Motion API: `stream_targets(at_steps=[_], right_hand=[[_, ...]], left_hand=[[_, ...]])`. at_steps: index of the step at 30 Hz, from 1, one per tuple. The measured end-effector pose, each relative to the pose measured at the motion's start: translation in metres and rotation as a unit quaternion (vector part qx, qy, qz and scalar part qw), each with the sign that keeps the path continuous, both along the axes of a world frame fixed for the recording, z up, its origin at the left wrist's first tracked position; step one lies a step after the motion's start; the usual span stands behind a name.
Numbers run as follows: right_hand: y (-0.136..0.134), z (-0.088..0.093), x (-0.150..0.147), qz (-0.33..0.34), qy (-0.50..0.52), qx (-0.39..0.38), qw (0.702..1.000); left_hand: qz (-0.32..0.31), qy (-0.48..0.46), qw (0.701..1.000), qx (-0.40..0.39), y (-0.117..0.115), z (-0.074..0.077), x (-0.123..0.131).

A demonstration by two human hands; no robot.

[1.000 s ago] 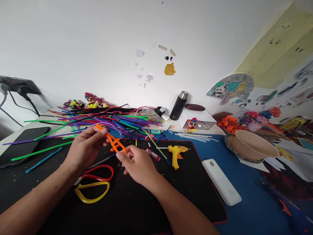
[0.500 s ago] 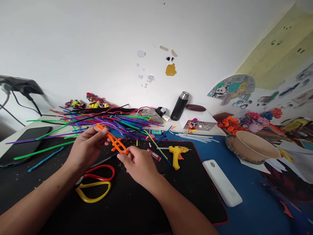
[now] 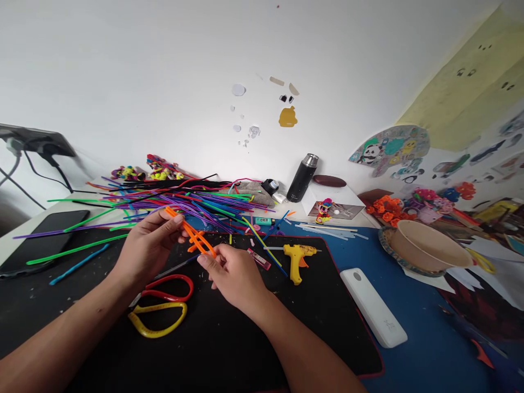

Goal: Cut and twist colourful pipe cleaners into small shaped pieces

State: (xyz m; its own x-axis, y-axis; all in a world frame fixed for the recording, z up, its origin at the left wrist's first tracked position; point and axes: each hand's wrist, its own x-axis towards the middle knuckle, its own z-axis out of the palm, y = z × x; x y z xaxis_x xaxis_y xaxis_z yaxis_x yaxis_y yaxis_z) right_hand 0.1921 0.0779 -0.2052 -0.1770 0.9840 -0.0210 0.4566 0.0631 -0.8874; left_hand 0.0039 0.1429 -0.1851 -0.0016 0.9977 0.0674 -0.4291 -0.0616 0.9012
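An orange pipe cleaner [image 3: 197, 238], bent into a long narrow shape with small side pieces, is held above the black mat. My left hand [image 3: 152, 239] pinches its upper end between thumb and fingers. At its lower right end, my right hand [image 3: 233, 278] is closed on it, the tip hidden by thumb and forefinger. Below my left hand lie scissors [image 3: 159, 319] with one red and one yellow handle, their blades mostly covered by my wrist. A dark pen-like stick [image 3: 177, 267] lies just behind the scissors.
A heap of coloured pipe cleaners [image 3: 164, 196] spreads along the back. Right of my hands are a yellow glue gun [image 3: 298, 261], a white power bank [image 3: 373, 307] and a beige bowl [image 3: 429, 245]. A black thermos [image 3: 302, 179] stands by the wall; a phone [image 3: 45, 240] lies left.
The orange pipe cleaner's lower end has gone further into my right fingers, which now cover its rounded tip. My left hand keeps its pinch. The whole view has shifted slightly.
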Motion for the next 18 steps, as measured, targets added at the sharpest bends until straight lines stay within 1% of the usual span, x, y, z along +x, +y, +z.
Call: stream_targets(at_steps=[8,18], right_hand=[[0.0006,-0.0033,0.0,0.009,0.1,-0.027,0.995],[0.0057,-0.0048,0.001,0.004,0.142,-0.064,0.988]], left_hand=[[-0.017,-0.005,1.0,-0.002,0.0014,-0.0019,-0.0009],[-0.025,-0.014,1.0,-0.002,0.0014,-0.0031,-0.0011]])
